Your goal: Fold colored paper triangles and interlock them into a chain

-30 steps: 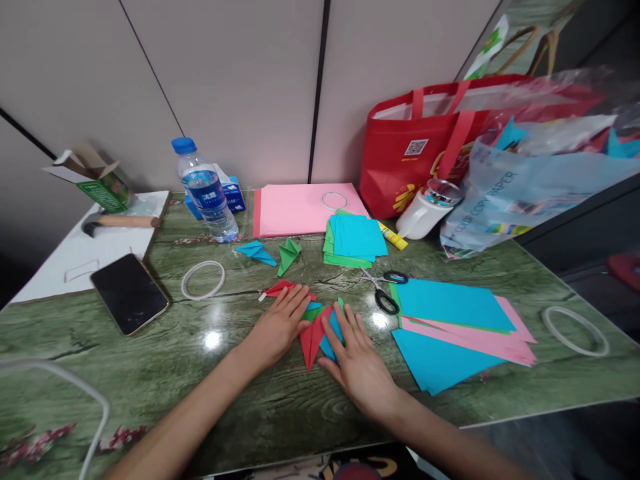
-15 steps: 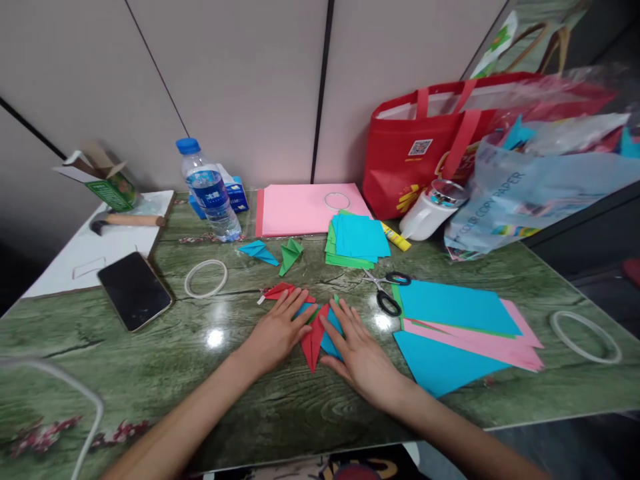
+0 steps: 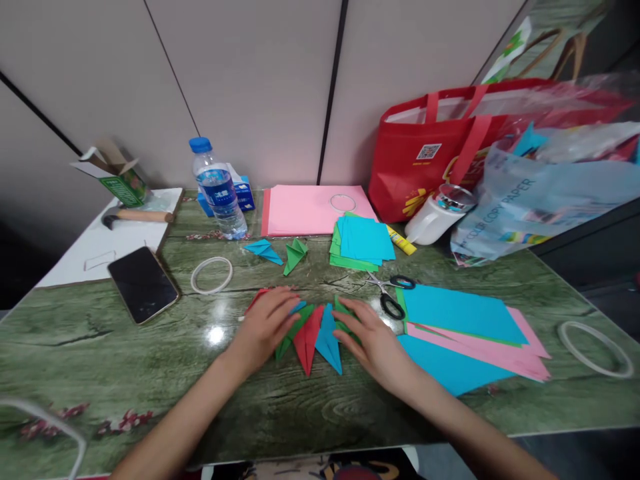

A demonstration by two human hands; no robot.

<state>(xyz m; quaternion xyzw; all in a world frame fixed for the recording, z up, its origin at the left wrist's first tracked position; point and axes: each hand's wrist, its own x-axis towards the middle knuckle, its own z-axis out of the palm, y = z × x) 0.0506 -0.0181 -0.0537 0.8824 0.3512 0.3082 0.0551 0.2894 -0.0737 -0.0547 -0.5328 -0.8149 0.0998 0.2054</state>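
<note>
Between the left hand (image 3: 267,327), loosely spread and partly covering a green fold (image 3: 294,339), and the right hand (image 3: 375,343), fingers apart over another green fold (image 3: 341,309), there lie on the table (image 3: 135,380) a red fold (image 3: 308,339) and a blue fold (image 3: 328,341).

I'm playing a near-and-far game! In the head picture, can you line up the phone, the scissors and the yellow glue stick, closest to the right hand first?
From the right hand:
1. Scissors: just beyond it.
2. Yellow glue stick: farther back, beside the white mug.
3. Phone: way over left.
</note>
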